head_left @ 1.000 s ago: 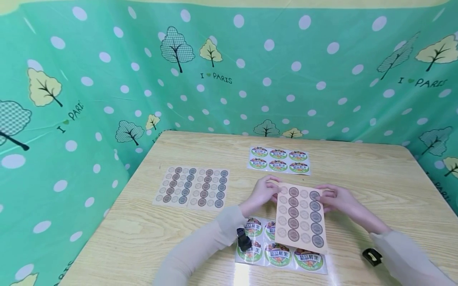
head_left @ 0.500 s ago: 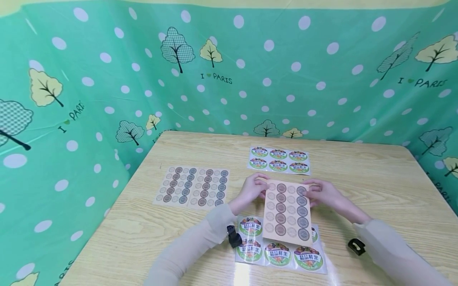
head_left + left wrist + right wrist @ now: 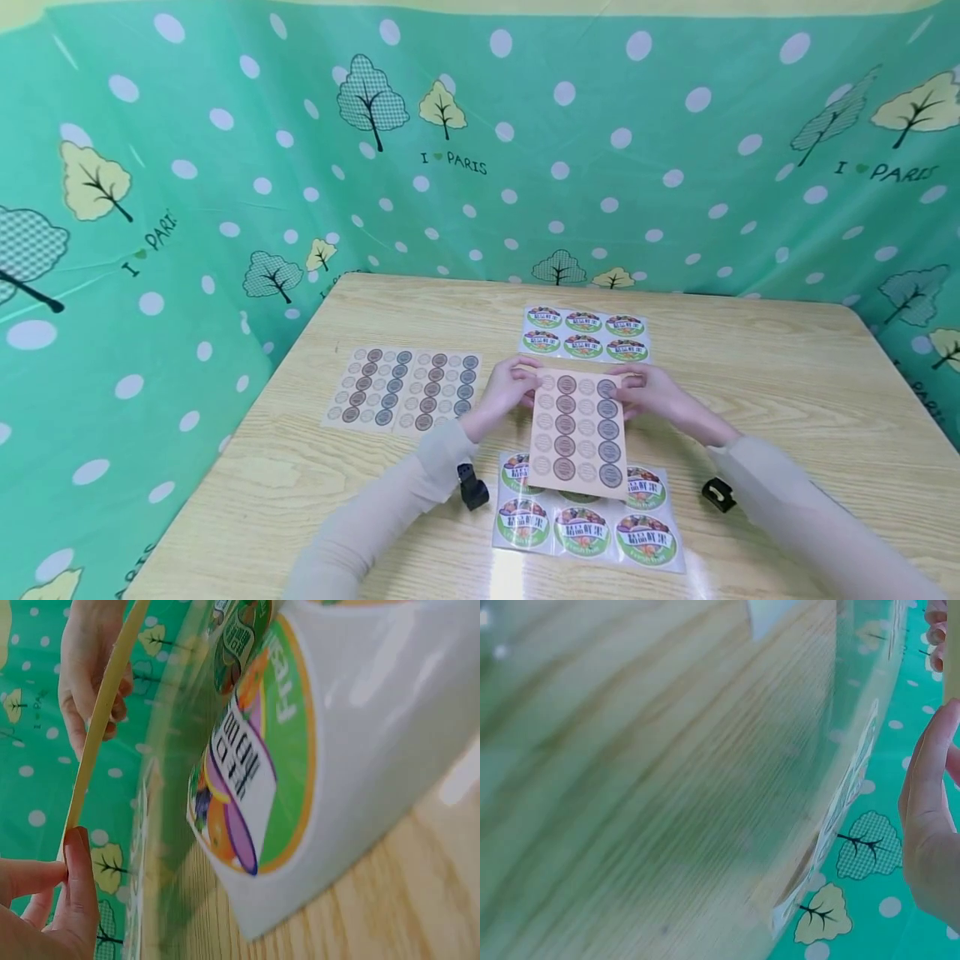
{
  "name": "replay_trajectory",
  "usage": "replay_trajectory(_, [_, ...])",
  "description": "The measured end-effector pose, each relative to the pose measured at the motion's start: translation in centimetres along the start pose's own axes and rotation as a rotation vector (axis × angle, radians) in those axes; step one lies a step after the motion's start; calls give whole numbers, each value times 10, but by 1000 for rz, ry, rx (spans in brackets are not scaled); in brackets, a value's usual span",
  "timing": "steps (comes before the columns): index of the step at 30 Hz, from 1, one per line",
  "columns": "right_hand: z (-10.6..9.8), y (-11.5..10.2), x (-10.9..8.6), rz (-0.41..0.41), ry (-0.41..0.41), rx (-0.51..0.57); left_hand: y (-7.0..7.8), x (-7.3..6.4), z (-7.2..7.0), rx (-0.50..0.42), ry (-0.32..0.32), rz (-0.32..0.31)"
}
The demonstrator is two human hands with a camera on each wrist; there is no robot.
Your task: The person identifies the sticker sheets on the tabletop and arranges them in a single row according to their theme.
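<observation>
Hands (image 3: 504,391) holding sticker sheet (image 3: 576,435), fruit labels (image 3: 582,532), table (image 3: 787,383)

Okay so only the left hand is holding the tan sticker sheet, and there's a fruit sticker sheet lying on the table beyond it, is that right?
Not only the left hand: the head view shows the right hand gripping the tan sticker sheet too. The fruit sticker sheet beyond it is right.

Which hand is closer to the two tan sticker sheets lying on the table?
Left. The left hand is just right of the two tan sheets, pinching one side of the held sheet; the right hand is farther right, pinching that sheet's opposite side.
</observation>
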State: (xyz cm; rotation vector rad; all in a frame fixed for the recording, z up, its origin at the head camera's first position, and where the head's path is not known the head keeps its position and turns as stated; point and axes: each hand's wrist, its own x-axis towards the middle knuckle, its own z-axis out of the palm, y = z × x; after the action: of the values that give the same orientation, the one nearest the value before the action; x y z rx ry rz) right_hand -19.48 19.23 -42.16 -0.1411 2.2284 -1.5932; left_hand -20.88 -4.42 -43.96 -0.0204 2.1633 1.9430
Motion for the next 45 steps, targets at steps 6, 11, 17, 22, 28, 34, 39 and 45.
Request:
replay_trajectory(6, [8, -3, 14, 1, 11, 7, 2, 3, -13, 25, 26, 6])
replay_trajectory(11, [14, -6, 24, 3, 2, 3, 2, 6, -22, 29, 53, 4])
replay_trajectory(17, [19, -10, 32, -6, -26, -13, 3, 10, -31, 28, 64, 2])
replay_trajectory(22, [22, -12, 39, -14, -49, 2, 4, 14, -38, 40, 78, -11])
replay_trajectory(28, [27, -14, 49, 3, -33, -13, 2, 20, -44, 37, 102, -33])
replay_trajectory(34, [29, -16, 56, -3, -31, -14, 1, 26, -49, 64, 116, -42])
replay_trajectory(39, [32, -15, 64, 16, -19, -17, -1, 32, -52, 85, 131, -38])
replay_trajectory(45, [35, -15, 72, -3, -31, -8, -1, 38, -57, 91, 144, -27])
